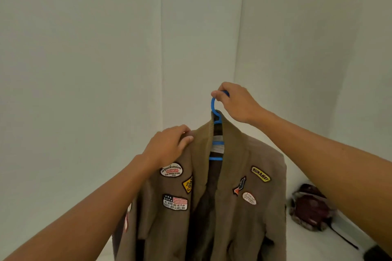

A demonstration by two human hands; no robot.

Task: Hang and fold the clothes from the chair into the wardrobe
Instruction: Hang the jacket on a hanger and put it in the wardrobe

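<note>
Step in hand: hanging. The brown patched jacket (214,197) sits on a blue plastic hanger (216,112), held up before pale wardrobe panels (106,48). The right hand (235,104) grips the hook; the left hand (169,144) pinches the left shoulder. Next move, probably: seat that shoulder, then find a rail, none visible.

Pale, plain walls (95,48) fill nearly the whole view, broken by two faint vertical seams where panels meet in a corner. Light is soft and even, with a greenish cast. At the lower right, a dark maroon bundle (310,207) lies on a white surface (297,239).
</note>
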